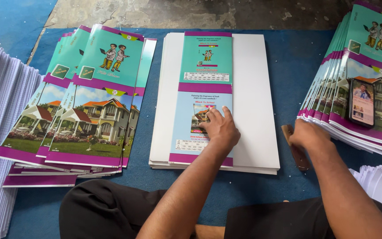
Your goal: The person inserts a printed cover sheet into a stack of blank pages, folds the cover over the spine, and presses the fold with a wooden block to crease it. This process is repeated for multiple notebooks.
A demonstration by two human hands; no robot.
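A printed cover sheet (206,62), teal on top and pale blue with a house picture below, lies along the left half of a stack of white boards (253,88). My left hand (219,128) rests flat on the lower part of that sheet, fingers spread, holding nothing. My right hand (306,135) is off the boards' right edge, closed over the top of a brown wooden-handled tool (299,157) that lies on the blue mat (288,57). The tool's upper end is hidden under the hand.
A fanned pile of the same covers (89,110) lies to the left, another (368,44) to the right with a phone (361,102) on it. White paper stacks sit at the far left (1,110) and the lower right (381,181). My knees are at the bottom edge.
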